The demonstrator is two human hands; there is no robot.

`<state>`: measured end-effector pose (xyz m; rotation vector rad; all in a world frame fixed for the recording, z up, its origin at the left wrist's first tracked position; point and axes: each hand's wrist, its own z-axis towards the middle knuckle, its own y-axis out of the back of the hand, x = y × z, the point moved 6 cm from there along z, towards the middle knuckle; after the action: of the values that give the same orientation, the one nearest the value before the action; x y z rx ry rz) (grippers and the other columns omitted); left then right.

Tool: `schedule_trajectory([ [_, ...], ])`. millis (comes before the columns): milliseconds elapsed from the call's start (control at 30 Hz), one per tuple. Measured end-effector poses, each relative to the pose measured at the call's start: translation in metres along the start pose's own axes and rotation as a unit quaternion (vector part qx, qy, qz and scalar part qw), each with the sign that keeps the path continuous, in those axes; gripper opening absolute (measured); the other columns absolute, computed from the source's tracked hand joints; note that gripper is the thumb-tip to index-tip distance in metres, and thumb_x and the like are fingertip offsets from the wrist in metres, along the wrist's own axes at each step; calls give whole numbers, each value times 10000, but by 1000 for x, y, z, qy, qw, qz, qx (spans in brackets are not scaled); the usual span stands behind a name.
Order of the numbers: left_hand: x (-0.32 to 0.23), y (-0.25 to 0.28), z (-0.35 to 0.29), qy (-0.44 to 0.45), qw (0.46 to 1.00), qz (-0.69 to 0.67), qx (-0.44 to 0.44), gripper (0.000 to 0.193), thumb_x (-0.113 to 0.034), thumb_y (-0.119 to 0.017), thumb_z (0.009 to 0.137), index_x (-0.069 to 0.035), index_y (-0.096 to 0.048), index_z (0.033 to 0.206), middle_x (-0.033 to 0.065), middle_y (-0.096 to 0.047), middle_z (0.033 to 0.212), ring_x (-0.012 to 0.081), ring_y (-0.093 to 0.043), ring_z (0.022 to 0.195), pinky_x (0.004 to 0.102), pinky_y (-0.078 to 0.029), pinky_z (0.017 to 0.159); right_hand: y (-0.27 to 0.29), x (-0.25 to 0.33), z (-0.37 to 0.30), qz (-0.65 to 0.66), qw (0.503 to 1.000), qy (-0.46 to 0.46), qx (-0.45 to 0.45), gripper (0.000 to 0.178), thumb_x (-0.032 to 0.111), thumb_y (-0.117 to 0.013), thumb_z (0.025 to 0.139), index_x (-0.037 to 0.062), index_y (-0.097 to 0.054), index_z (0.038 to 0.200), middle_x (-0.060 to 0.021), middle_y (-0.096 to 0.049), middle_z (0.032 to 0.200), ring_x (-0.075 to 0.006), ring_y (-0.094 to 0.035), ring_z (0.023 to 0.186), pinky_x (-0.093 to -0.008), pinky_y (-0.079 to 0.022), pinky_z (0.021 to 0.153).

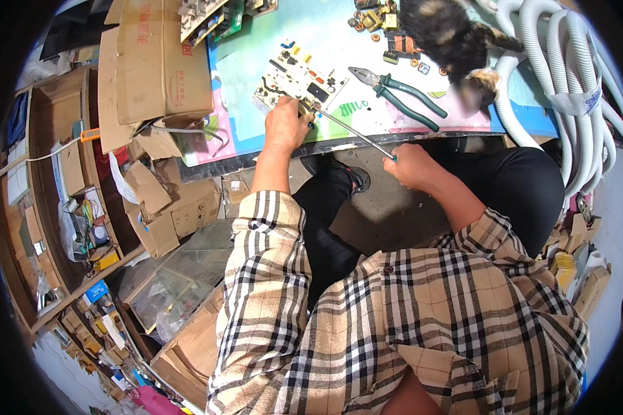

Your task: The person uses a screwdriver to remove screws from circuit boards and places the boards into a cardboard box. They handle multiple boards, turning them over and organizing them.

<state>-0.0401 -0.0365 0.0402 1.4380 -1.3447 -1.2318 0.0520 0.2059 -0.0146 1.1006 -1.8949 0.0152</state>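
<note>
A cream-coloured circuit board [302,77] with several mounted parts lies near the front edge of the table. My left hand [287,124] is closed on its near edge, fingers bent at the board's lower corner. In my right hand [412,166] is a long screwdriver [356,133], mostly covered at the handle. Its thin metal shaft slants up and left, and the tip reaches the board's near edge beside my left fingers. Green-handled pliers [413,102] rest on the table right of the board, jaws pointing left.
A cat [450,38] lies at the table's far right, beside coiled white corrugated hoses [557,48]. Loose coils and transformers [401,45] sit left of it. Further left are more circuit boards [214,17] and a cardboard box [163,62]. Shelves with clutter [69,207] stand at the left.
</note>
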Motion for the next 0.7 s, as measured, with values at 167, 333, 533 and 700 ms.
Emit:
schedule_trajectory([
  [167, -3, 0, -1, 10, 1000, -13, -25, 308, -203, -761, 729, 12, -642, 914, 175, -608, 1051, 383, -613, 932, 447, -495, 824, -10, -2, -3, 209, 971, -71, 88, 390, 306, -570, 899, -48, -574, 736, -153, -553, 535, -244, -541, 415, -402, -457, 445],
  [333, -6, 1, -5, 21, 998, -16, -52, 322, -200, -767, 721, 20, -644, 922, 168, -613, 1075, 377, -616, 935, 437, -495, 834, -10, 2, -1, 232, 965, -73, 99, 379, 303, -565, 894, -40, -564, 733, -137, -555, 548, -233, -529, 420, -389, -445, 436],
  [533, -9, 2, -12, 52, 995, -29, -84, 324, -263, -703, 786, 19, -637, 930, 200, -614, 1072, 388, -601, 968, 449, -477, 864, -48, -22, 18, 144, 988, 12, -53, 364, 304, -572, 855, -52, -629, 805, -280, -600, 724, -447, -597, 696, -479, -488, 664],
  [700, 25, 1, -26, 359, 901, -145, -194, 479, -371, -518, 897, 72, -572, 1073, 265, -530, 1204, 409, -514, 1117, 471, -395, 959, -52, -26, 23, 137, 987, 16, -84, 350, 305, -575, 851, -38, -643, 819, -284, -599, 724, -458, -606, 747, -503, -483, 689],
])
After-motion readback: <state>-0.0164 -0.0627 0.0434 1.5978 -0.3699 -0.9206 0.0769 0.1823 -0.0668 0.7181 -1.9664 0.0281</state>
